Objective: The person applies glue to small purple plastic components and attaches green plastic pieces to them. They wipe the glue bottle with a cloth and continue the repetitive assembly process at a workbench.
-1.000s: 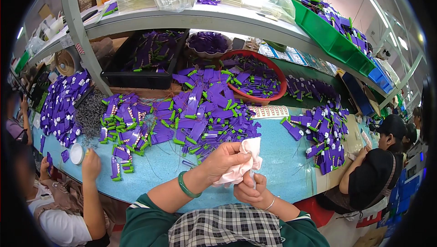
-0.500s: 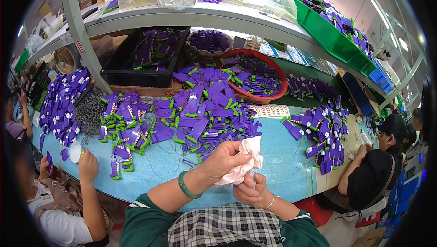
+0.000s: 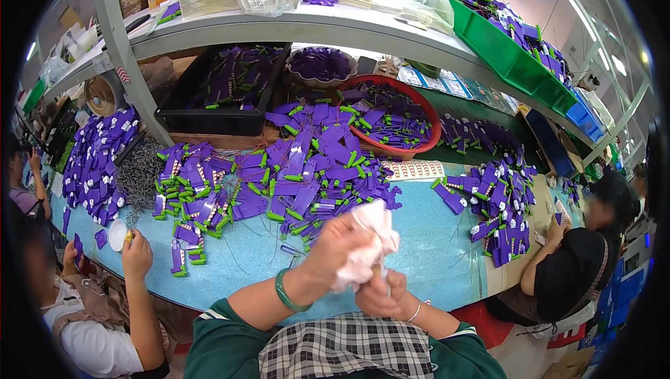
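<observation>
- The left hand [image 3: 340,245], low in the middle of the frame, is curled around a crumpled white cloth [image 3: 370,239], fingers closed over its bunched folds.
- The right hand [image 3: 380,294] sits just below and touches the cloth from underneath, fingers folded in; a thin pale stick-like piece [image 3: 383,267] shows between the two hands, too hidden to tell what it is.
- A green bangle [image 3: 285,294] circles the left wrist, a thin bracelet [image 3: 414,313] the right.
- Both hands hover over the near edge of the light blue table [image 3: 433,253].
- Heaps of purple and green parts [image 3: 314,169] lie in the centre of the frame, beyond the hands.
- A red basin [image 3: 422,143] of the same parts stands right of centre, a black tray [image 3: 209,117] upper left under the grey shelf [image 3: 314,26].
- Another person's hand [image 3: 136,257] rests at the lower left, near a small white dish [image 3: 117,234].
</observation>
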Available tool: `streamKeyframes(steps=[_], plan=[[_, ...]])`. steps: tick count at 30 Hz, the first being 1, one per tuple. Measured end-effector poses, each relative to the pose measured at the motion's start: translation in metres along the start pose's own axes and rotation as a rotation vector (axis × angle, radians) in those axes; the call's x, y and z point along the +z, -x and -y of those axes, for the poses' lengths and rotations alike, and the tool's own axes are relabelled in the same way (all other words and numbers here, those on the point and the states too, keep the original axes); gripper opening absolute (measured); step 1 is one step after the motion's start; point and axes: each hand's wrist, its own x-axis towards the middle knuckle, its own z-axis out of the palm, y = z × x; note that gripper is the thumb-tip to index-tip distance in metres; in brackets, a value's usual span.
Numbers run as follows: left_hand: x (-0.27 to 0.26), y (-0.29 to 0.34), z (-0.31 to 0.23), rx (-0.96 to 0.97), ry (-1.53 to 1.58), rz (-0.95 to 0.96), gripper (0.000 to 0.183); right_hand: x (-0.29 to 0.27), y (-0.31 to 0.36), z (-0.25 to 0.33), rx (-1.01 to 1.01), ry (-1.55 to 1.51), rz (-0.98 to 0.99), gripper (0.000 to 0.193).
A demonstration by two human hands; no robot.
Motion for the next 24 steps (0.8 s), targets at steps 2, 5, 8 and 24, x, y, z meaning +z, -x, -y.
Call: streamKeyframes(steps=[2, 5, 8, 24], plan=[[-0.002, -0.007, -0.021, 0.165, -0.053, -0.046, 0.029, -0.004, 0.013, -0.016, 0.094, 0.108, -0.047, 0.033], [0.010, -0.008, -0.059, 0.235, -0.169, -0.125, 0.032, -0.006, 0.017, -0.013, 0.068, 0.108, -0.061, 0.030], [-0.015, -0.007, -0.048, 0.126, -0.386, -0.161, 0.028, 0.000, 0.005, 0.007, 0.012, 0.096, -0.011, 0.030], [-0.005, -0.011, 0.009, -0.168, -0.569, -0.011, 0.029, -0.006, 0.004, 0.015, -0.105, 0.083, 0.024, 0.031]])
